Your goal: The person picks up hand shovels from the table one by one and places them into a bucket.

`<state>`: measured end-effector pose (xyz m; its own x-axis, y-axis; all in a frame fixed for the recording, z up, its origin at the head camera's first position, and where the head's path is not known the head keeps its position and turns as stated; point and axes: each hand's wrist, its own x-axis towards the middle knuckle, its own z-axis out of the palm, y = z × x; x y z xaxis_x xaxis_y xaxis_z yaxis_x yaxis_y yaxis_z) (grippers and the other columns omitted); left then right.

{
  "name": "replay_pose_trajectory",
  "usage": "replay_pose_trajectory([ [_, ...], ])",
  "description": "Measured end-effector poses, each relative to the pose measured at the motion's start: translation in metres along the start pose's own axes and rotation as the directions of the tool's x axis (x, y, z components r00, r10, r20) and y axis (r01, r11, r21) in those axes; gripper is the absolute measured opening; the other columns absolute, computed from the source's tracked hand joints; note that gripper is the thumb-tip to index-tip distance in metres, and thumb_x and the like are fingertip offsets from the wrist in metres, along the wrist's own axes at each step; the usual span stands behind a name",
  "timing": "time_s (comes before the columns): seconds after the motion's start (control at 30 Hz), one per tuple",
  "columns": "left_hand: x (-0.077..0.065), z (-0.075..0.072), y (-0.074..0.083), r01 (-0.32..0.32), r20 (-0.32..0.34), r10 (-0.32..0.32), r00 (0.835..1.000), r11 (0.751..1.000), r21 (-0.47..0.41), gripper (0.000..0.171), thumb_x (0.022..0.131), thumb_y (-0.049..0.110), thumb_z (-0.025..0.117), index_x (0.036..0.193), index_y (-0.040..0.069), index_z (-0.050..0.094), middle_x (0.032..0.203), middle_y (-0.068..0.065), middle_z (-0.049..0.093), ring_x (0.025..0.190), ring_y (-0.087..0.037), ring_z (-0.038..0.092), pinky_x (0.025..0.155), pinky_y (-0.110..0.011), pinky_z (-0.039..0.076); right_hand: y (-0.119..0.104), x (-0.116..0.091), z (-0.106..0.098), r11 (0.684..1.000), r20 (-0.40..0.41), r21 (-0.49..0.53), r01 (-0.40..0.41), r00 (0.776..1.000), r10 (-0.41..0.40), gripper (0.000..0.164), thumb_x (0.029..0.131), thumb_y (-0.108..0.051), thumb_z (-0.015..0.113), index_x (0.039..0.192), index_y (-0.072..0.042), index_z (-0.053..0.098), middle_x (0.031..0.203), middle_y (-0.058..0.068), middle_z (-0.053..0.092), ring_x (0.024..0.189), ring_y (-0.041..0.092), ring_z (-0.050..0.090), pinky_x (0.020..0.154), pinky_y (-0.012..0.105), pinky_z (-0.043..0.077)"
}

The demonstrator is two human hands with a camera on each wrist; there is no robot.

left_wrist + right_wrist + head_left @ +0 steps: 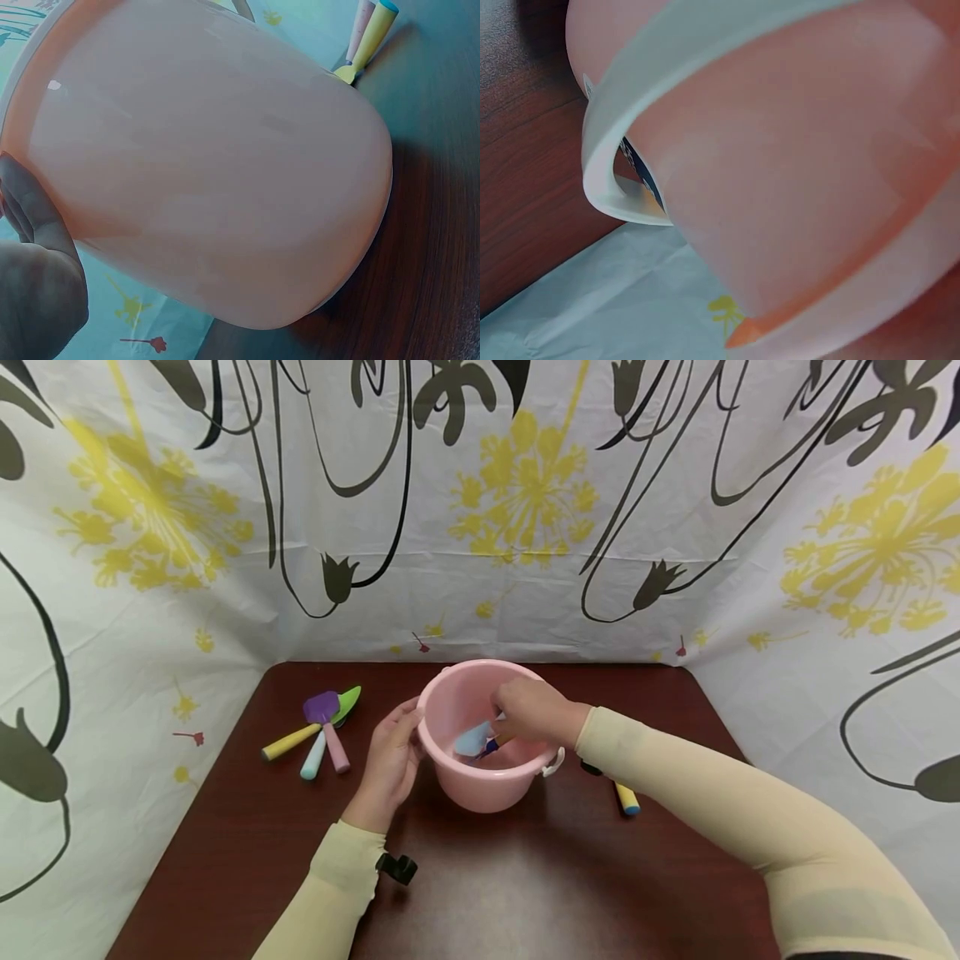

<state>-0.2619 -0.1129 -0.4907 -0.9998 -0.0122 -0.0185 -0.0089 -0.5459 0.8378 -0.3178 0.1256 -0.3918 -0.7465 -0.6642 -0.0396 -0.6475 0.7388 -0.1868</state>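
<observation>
A pink bucket [480,789] stands on the dark wooden table, its mouth tilted toward the head camera. My left hand [390,756] holds it at the left rim; in the left wrist view the fingers [34,206] lie along the outer wall. Over the right rim, my right hand [536,710] reaches inside with curled fingers. It grips a small tool with a light blue blade [472,740], whose held end the hand hides. Beside the blade, a dark blue piece [491,747] shows. A white bucket handle [604,169] hangs down on the right.
Left of the bucket lie several toy tools: a purple shovel [322,706] with a pink handle, a green trowel [348,700], a yellow handle [288,743] and a light blue handle [313,757]. Another yellow handle [627,799] pokes out under the right forearm. Patterned cloth [480,602] borders the table.
</observation>
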Motion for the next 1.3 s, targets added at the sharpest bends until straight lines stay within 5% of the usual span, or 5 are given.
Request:
replay_pose_trajectory([
  [0.37, -0.001, 0.001, 0.000, -0.006, 0.003, 0.006, 1.000, 1.000, -0.002, 0.040, 0.112, 0.017, 0.065, 0.147, -0.002, 0.063, 0.144, -0.017, 0.067, 0.124, -0.031, 0.065, 0.089, -0.029, 0.061, -0.001, 0.002, 0.006, 0.997, 0.001, -0.081, 0.004, 1.000, -0.004, 0.015, 0.090, -0.019, 0.079, 0.078, -0.012, 0.072, 0.070, -0.005, 0.063, 0.065, 0.017, 0.057, 0.069, 0.038, 0.055],
  [1.3, 0.000, 0.001, -0.001, -0.010, -0.009, 0.010, 1.000, 1.000, -0.023, 0.035, 0.113, 0.016, 0.064, 0.143, -0.001, 0.067, 0.138, -0.016, 0.070, 0.107, -0.024, 0.067, 0.077, -0.026, 0.059, 0.002, 0.002, 0.013, 0.996, -0.022, -0.088, -0.021, 1.000, 0.019, 0.018, 0.086, -0.018, 0.084, 0.077, -0.013, 0.069, 0.071, -0.004, 0.063, 0.067, 0.019, 0.060, 0.072, 0.040, 0.057],
])
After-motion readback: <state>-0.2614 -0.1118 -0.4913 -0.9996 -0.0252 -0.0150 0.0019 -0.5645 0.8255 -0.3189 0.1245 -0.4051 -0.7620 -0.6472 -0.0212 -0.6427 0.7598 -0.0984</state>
